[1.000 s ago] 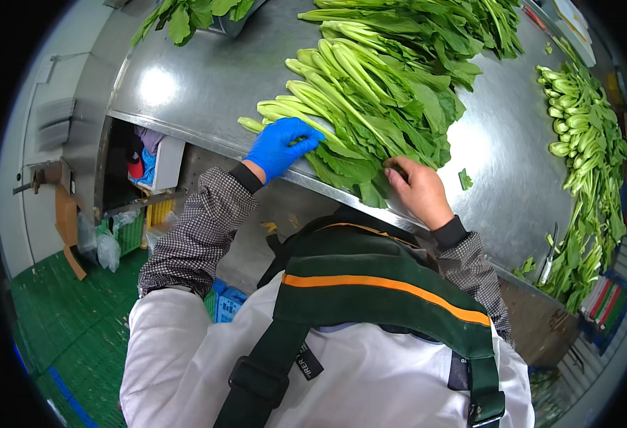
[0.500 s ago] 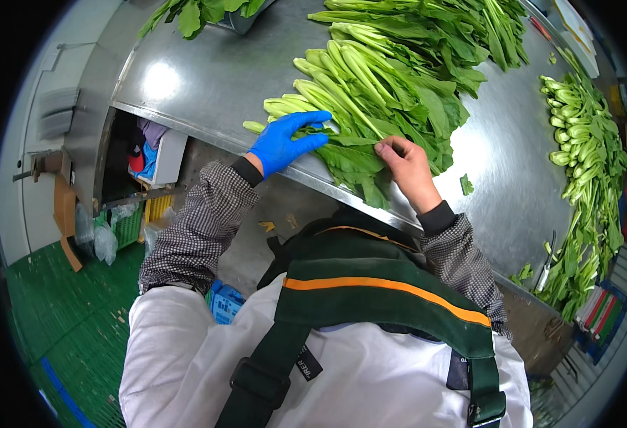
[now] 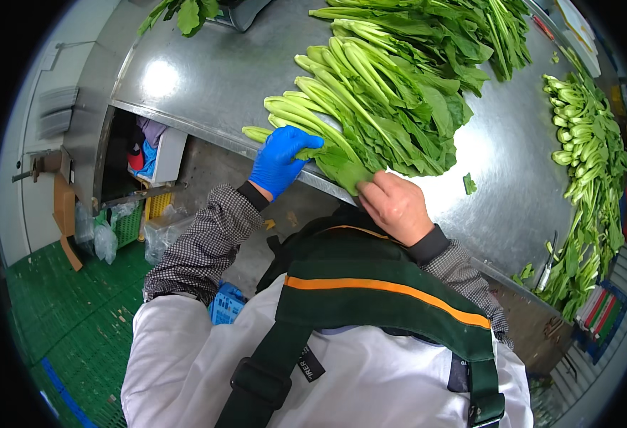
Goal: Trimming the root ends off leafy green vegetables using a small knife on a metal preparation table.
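Blue glove [image 3: 279, 160]; green greens [image 3: 370, 107]; checked sleeve [image 3: 203, 246]; orange-striped green apron [image 3: 377, 299].

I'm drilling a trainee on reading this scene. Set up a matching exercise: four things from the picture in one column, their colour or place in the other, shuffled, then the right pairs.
Things:
1. left hand
2. right hand
3. apron strap
4. floor

Descriptions:
A. bare, on the leaf ends at the table's near edge
B. green grating
C. in a blue glove, on the pale stems
D. dark green with an orange stripe

Pairs: 1-C, 2-A, 3-D, 4-B
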Tool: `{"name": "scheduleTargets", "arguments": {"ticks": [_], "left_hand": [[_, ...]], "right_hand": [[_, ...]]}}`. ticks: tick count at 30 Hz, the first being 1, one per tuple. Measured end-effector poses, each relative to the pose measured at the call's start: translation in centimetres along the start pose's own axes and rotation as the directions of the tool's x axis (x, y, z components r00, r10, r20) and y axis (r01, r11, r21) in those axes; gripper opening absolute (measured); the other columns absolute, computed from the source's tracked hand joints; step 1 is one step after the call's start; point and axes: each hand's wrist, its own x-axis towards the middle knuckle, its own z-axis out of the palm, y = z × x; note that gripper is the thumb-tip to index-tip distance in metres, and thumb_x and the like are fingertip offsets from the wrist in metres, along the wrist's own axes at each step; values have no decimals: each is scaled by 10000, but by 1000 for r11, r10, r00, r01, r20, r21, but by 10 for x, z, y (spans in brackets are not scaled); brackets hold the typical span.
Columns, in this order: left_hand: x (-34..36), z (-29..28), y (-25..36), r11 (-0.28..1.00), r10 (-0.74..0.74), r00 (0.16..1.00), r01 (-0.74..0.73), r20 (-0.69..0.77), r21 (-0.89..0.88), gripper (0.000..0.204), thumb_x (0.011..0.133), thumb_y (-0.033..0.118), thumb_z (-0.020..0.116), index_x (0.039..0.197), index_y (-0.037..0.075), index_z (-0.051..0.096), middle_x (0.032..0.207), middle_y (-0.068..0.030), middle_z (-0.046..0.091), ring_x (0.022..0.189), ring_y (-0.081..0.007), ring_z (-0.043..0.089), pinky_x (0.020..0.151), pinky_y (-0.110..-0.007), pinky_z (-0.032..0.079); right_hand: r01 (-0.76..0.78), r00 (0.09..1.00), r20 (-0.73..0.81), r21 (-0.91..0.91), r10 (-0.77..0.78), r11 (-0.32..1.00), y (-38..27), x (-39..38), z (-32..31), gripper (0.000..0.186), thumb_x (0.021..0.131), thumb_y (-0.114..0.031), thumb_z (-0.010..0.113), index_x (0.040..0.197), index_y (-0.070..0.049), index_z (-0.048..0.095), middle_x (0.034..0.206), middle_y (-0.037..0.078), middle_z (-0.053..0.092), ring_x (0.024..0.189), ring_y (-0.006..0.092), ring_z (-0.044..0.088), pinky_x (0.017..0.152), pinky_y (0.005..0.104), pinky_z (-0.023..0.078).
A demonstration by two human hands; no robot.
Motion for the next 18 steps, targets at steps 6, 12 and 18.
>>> {"name": "scheduleTargets", "arguments": {"ticks": [6,12,18], "left_hand": [[-3,-3,3,993,-82,994,88,76,-83,324,757,18,687,1064,124,689,911,-71,615,860,-257,587,768,-346,479],[-4,0,-2,988,-103,989,114,105,-106,281,788,61,689,1060,131,700,907,-66,613,850,-245,584,764,-339,479],[-4,4,-5,992,-54,997,61,59,-114,275,788,80,696,1059,129,697,917,-70,619,872,-254,587,782,-354,477]], "right_hand": [[-46,999,-11,31,47,998,-13,13,-13,345,653,-259,791,883,-85,602,777,68,494,716,255,563,599,378,454],[-10,1000,8,-11,10,1000,-15,33,-5,399,614,-300,805,885,-93,599,795,67,498,759,247,542,620,369,410],[-52,999,-4,-71,52,996,-1,40,27,244,680,-200,755,812,-81,588,768,66,514,767,264,547,627,381,420]]}}
